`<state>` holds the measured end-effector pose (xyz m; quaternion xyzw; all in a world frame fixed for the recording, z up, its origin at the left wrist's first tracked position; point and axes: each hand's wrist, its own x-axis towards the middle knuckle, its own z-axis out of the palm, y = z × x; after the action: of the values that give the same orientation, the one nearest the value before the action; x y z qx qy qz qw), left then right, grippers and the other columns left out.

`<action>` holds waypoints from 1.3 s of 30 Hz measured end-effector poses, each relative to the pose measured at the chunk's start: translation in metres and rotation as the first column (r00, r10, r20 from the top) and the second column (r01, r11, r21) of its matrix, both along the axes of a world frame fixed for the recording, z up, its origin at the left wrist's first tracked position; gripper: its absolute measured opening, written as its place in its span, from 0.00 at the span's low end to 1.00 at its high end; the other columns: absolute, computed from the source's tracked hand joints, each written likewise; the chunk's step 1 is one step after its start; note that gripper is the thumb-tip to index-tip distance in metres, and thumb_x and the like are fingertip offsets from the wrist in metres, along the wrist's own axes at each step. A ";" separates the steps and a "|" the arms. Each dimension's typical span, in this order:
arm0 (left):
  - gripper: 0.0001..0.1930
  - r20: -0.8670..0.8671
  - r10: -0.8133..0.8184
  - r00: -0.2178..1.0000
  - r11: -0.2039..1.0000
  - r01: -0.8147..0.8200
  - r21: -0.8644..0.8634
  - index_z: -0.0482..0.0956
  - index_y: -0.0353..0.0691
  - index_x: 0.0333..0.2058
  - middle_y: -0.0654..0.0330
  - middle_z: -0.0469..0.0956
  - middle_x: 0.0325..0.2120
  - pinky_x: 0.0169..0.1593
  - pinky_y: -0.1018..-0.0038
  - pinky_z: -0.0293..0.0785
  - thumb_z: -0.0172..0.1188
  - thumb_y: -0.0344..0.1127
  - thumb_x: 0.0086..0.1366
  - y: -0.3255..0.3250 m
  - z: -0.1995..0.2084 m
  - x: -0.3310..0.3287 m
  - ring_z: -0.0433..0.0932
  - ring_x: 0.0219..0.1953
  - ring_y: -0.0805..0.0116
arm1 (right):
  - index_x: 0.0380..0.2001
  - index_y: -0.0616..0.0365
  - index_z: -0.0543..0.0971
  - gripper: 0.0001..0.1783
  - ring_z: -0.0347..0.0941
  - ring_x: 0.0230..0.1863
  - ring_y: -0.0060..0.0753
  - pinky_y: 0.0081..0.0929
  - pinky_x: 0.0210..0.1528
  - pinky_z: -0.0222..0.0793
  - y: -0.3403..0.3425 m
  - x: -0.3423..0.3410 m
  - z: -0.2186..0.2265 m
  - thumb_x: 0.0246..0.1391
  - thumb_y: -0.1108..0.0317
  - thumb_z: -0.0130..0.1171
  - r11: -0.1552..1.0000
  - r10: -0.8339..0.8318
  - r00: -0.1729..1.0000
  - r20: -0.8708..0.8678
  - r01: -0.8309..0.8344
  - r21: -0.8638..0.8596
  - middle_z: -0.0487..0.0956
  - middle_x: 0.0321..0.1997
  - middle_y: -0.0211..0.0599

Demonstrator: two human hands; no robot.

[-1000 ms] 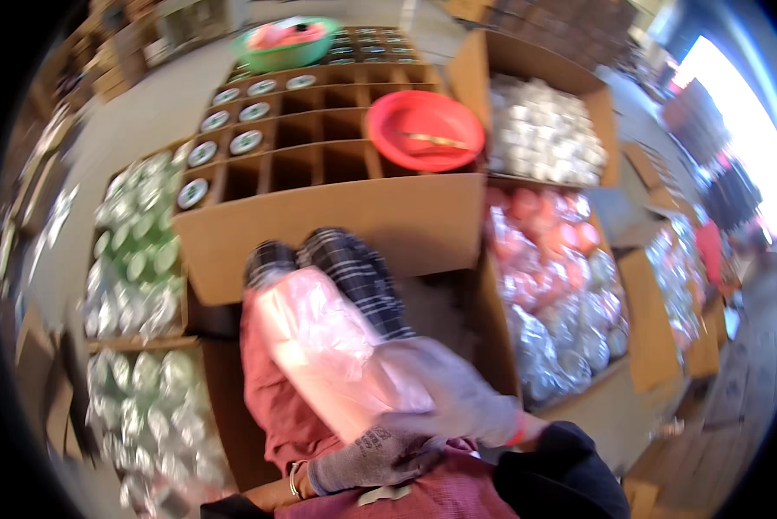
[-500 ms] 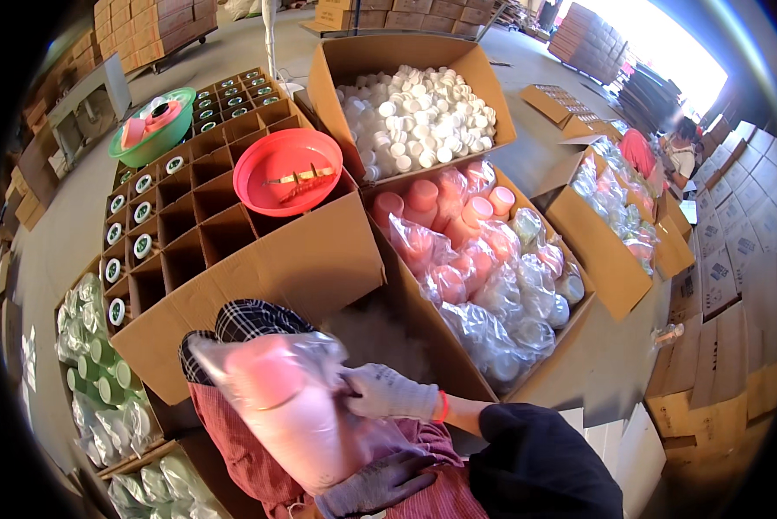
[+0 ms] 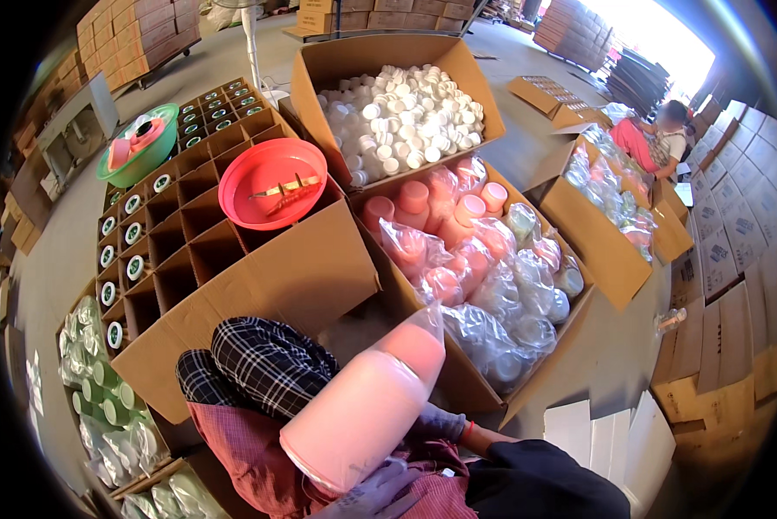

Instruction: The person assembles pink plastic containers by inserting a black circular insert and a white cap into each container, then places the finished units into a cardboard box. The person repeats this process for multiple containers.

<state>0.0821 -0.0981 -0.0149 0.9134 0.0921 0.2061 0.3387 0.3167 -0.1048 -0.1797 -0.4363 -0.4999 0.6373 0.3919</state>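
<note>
A pink bottle (image 3: 354, 411) in a clear plastic bag lies tilted across my lap, its pink cup-like top (image 3: 416, 346) pointing up and right. My gloved right hand (image 3: 440, 422) is behind the bottle's upper part, closed against it; the bottle hides its fingertips. Close under the bottle's lower side is my gloved left hand (image 3: 375, 495), its visible fingers stretched out. Beyond my knees stands a divided carton (image 3: 267, 277), partly filled with white-lidded containers. A carton of bagged pink bottles (image 3: 457, 225) stands to the right.
A red basin (image 3: 271, 182) with a few small tools sits on the divided carton. Behind is a carton of white caps (image 3: 406, 117). A green basin (image 3: 142, 156) stands far left, bagged green containers (image 3: 111, 389) near left. Another person (image 3: 656, 143) sits far right beside open cartons.
The bagged bottle has swung right, its top now pointing up and right instead of up and left. My right hand has shifted from beside the bag to behind the bottle.
</note>
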 end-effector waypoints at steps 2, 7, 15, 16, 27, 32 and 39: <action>0.17 -0.027 0.001 1.000 0.962 -0.009 -0.272 0.77 0.30 0.49 0.51 0.78 0.45 0.53 0.65 0.72 0.56 0.36 0.68 0.007 0.014 -0.024 0.76 0.48 0.54 | 0.61 0.60 0.70 0.24 0.64 0.64 0.40 0.38 0.67 0.59 -0.003 -0.003 0.000 0.62 0.68 0.56 1.000 -0.008 1.000 -0.007 0.008 0.005 0.71 0.64 0.43; 0.22 -0.142 0.238 0.961 0.336 -0.219 -0.916 0.71 0.34 0.55 0.50 0.75 0.50 0.54 0.64 0.74 0.48 0.45 0.73 0.007 -0.016 -0.106 0.76 0.50 0.57 | 0.56 0.61 0.74 0.20 0.69 0.57 0.32 0.32 0.61 0.65 0.008 -0.016 0.005 0.63 0.65 0.55 0.976 -0.186 0.920 -0.346 0.133 -0.172 0.76 0.57 0.40; 0.57 -0.155 0.626 0.765 -0.051 -0.158 -0.986 0.42 0.51 0.71 0.61 0.62 0.65 0.55 0.53 0.74 0.61 0.73 0.53 0.025 -0.022 -0.079 0.71 0.58 0.52 | 0.48 0.61 0.78 0.16 0.75 0.45 0.29 0.27 0.50 0.72 0.009 -0.021 0.015 0.59 0.67 0.55 0.947 -0.241 0.963 -0.123 0.205 -0.249 0.80 0.46 0.38; 0.56 -0.113 0.648 0.753 -0.001 -0.148 -0.989 0.42 0.52 0.71 0.60 0.61 0.65 0.55 0.54 0.73 0.60 0.72 0.54 0.021 -0.033 -0.077 0.71 0.58 0.54 | 0.52 0.61 0.76 0.18 0.73 0.50 0.30 0.29 0.54 0.70 0.009 -0.021 0.019 0.61 0.66 0.55 0.935 -0.221 0.968 -0.118 0.176 -0.308 0.79 0.49 0.38; 0.37 0.043 0.787 0.615 0.435 -0.505 -0.746 0.65 0.34 0.61 0.54 0.72 0.55 0.52 0.68 0.73 0.63 0.55 0.63 0.019 -0.098 -0.085 0.77 0.48 0.64 | 0.44 0.64 0.77 0.14 0.79 0.28 0.32 0.25 0.27 0.75 0.015 -0.050 0.061 0.59 0.66 0.56 0.917 -0.246 0.840 -0.484 0.040 -0.397 0.82 0.31 0.41; 0.34 0.083 0.829 0.553 0.356 -0.408 -0.840 0.76 0.25 0.50 0.51 0.81 0.39 0.47 0.72 0.77 0.55 0.58 0.67 0.070 -0.048 -0.037 0.81 0.40 0.66 | 0.39 0.65 0.78 0.10 0.77 0.27 0.32 0.27 0.29 0.74 0.044 -0.016 0.069 0.58 0.72 0.52 0.862 -0.491 0.816 -0.305 0.405 -0.304 0.80 0.28 0.43; 0.24 0.084 0.890 0.447 0.318 -0.479 -0.818 0.74 0.23 0.49 0.49 0.81 0.38 0.44 0.71 0.80 0.45 0.45 0.75 0.115 -0.039 -0.039 0.82 0.37 0.64 | 0.40 0.60 0.77 0.16 0.80 0.43 0.38 0.31 0.42 0.78 0.197 0.183 -0.023 0.66 0.59 0.47 0.313 -0.938 0.283 -0.197 0.940 -0.136 0.82 0.43 0.43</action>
<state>0.0427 0.0167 -0.0536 0.4729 0.4639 0.5255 0.5338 0.5001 0.0926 -0.2027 -0.5644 -0.0997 0.3316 0.7494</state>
